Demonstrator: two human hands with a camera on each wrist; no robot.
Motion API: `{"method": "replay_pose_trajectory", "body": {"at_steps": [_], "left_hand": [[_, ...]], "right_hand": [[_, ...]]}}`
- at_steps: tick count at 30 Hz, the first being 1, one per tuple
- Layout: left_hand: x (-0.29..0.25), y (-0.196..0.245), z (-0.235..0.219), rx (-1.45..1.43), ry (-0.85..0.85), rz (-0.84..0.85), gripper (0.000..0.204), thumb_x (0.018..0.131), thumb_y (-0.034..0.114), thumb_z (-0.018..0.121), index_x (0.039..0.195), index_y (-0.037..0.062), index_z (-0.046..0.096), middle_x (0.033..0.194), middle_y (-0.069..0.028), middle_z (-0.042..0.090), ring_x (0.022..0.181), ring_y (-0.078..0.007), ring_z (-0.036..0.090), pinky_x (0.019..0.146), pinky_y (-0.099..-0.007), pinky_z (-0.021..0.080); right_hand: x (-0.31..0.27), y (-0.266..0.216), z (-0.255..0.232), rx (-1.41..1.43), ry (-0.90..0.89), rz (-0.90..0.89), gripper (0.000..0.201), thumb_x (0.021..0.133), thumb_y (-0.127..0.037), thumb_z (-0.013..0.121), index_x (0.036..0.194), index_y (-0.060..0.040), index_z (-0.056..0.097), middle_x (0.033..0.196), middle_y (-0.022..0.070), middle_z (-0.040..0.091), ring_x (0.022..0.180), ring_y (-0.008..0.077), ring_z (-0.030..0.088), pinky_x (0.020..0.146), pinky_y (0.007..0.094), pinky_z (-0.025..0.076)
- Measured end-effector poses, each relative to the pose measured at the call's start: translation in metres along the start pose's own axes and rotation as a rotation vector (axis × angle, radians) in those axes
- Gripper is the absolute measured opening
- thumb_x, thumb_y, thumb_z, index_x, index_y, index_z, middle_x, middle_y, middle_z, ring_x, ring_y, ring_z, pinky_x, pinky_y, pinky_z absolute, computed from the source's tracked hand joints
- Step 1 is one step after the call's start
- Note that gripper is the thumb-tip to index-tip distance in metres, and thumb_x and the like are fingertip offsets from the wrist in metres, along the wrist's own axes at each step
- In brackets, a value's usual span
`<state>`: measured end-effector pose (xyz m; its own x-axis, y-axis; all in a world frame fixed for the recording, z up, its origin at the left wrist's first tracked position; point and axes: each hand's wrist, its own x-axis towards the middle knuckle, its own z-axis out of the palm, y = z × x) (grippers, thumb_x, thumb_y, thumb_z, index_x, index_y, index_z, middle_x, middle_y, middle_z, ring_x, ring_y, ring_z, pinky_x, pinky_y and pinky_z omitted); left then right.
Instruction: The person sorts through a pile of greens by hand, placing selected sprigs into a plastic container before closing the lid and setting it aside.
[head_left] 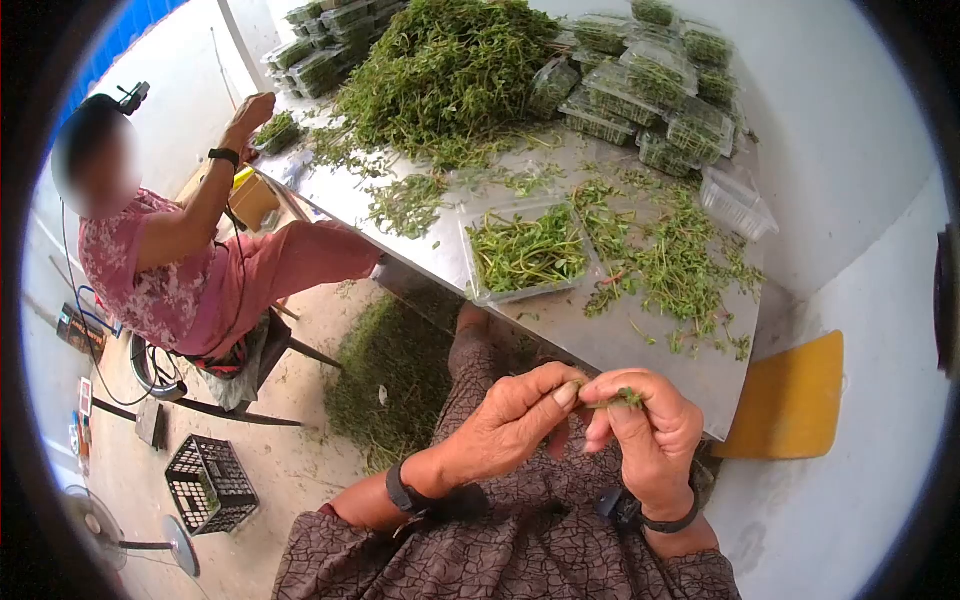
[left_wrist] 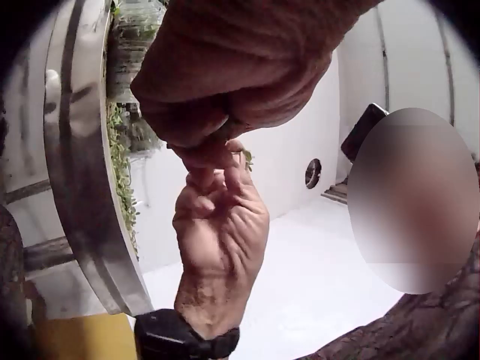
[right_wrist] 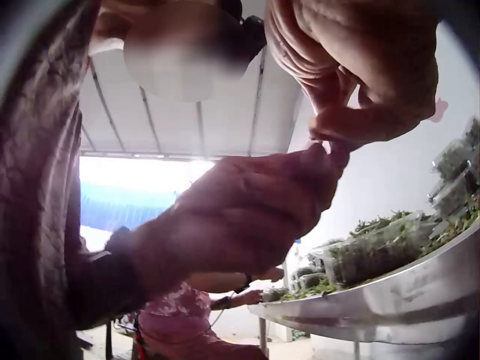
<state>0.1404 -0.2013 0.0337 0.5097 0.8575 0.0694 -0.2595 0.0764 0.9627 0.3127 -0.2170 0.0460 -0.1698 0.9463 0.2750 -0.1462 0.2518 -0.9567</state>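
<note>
Over the lap, my two hands meet at the fingertips, just in front of the table edge. My right hand pinches a small green sprig between thumb and index finger. At the sprig's stem end, the left hand pinches with thumb and forefinger; the fingers hide most of the stem. In the left wrist view a few leaves stick out past the right fingertips. Beyond the hands, a clear plastic box filled with green stems stands near the table's front edge, its lid folded back.
The metal table carries loose sprigs, a large heap of greens, stacked filled boxes and an empty clear box. Another person sits at left. Greens pile and black crate are on the floor.
</note>
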Motion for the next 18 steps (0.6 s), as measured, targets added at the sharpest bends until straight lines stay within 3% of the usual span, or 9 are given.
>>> {"method": "replay_pose_trajectory", "body": {"at_steps": [2, 4, 5, 7, 11, 13, 16, 18], "left_hand": [[0.001, 0.002, 0.0, 0.039, 0.026, -0.036, 0.029, 0.102, 0.023, 0.044, 0.114, -0.0011, 0.055, 0.08, -0.0025, 0.059, 0.06, -0.0056, 0.051, 0.053, -0.0214, 0.044], [0.003, 0.002, 0.0, 0.066, 0.027, -0.074, 0.029, 0.101, 0.024, 0.046, 0.114, -0.0003, 0.056, 0.079, -0.0014, 0.058, 0.06, -0.0049, 0.05, 0.053, -0.0207, 0.042], [0.004, 0.002, 0.001, 0.089, 0.031, -0.109, 0.03, 0.1, 0.026, 0.049, 0.115, 0.0006, 0.056, 0.078, -0.0003, 0.057, 0.06, -0.0042, 0.049, 0.052, -0.0201, 0.04], [0.008, 0.005, 0.001, 0.079, 0.039, -0.113, 0.03, 0.099, 0.026, 0.051, 0.115, 0.0011, 0.056, 0.078, 0.0007, 0.056, 0.06, -0.0035, 0.047, 0.053, -0.0199, 0.039], [0.016, 0.005, -0.007, 0.071, 0.003, -0.094, 0.027, 0.098, 0.024, 0.055, 0.114, 0.0022, 0.056, 0.075, 0.003, 0.054, 0.062, -0.0018, 0.042, 0.053, -0.0196, 0.035], [0.02, 0.004, -0.011, 0.035, -0.042, -0.071, 0.024, 0.097, 0.024, 0.056, 0.106, 0.0017, 0.058, 0.073, 0.0039, 0.052, 0.062, -0.0031, 0.041, 0.054, -0.0213, 0.035], [0.028, 0.022, -0.012, 0.472, 0.055, 0.106, 0.021, 0.096, 0.021, 0.057, 0.091, 0.0002, 0.059, 0.067, -0.0009, 0.05, 0.061, -0.0092, 0.045, 0.055, -0.0277, 0.04], [0.034, 0.038, -0.019, 0.736, 0.141, 0.226, 0.013, 0.091, 0.012, 0.061, 0.091, -0.0002, 0.06, 0.068, -0.008, 0.053, 0.059, -0.0152, 0.05, 0.055, -0.0296, 0.042]], "right_hand": [[0.002, 0.002, -0.001, -0.126, 0.055, -0.041, 0.013, 0.094, -0.007, 0.054, 0.098, 0.003, 0.061, 0.1, 0.0146, 0.064, 0.066, 0.0122, 0.061, 0.058, 0.0243, 0.053], [0.007, 0.009, -0.005, -0.381, 0.063, -0.251, 0.009, 0.09, -0.003, 0.059, 0.097, 0.0014, 0.063, 0.106, 0.0145, 0.064, 0.072, 0.0127, 0.061, 0.062, 0.0233, 0.05], [0.009, 0.012, -0.005, -0.377, 0.066, -0.251, 0.009, 0.09, -0.003, 0.059, 0.097, 0.0014, 0.063, 0.106, 0.0145, 0.064, 0.072, 0.0127, 0.061, 0.062, 0.0233, 0.05], [0.012, 0.017, -0.005, -0.544, 0.061, -0.443, 0.013, 0.088, -0.001, 0.062, 0.1, -0.001, 0.066, 0.107, 0.0159, 0.064, 0.076, 0.0141, 0.064, 0.066, 0.026, 0.052], [0.016, 0.012, -0.009, -0.361, 0.071, -0.325, 0.013, 0.085, -0.001, 0.065, 0.098, -0.0006, 0.067, 0.106, 0.0145, 0.064, 0.079, 0.0153, 0.064, 0.068, 0.0259, 0.051], [0.02, 0.009, -0.008, -0.328, 0.083, -0.303, 0.012, 0.086, -0.002, 0.065, 0.097, -0.0006, 0.067, 0.105, 0.0145, 0.065, 0.078, 0.0148, 0.063, 0.067, 0.0258, 0.05], [0.02, 0.011, -0.012, -0.252, 0.119, -0.257, 0.011, 0.087, -0.002, 0.064, 0.097, -0.0005, 0.067, 0.104, 0.0147, 0.065, 0.075, 0.0134, 0.062, 0.065, 0.0252, 0.05], [0.018, 0.013, -0.018, -0.205, 0.145, -0.227, 0.012, 0.087, -0.002, 0.064, 0.098, -0.0005, 0.067, 0.104, 0.0148, 0.065, 0.073, 0.0124, 0.061, 0.064, 0.0247, 0.049]]}}
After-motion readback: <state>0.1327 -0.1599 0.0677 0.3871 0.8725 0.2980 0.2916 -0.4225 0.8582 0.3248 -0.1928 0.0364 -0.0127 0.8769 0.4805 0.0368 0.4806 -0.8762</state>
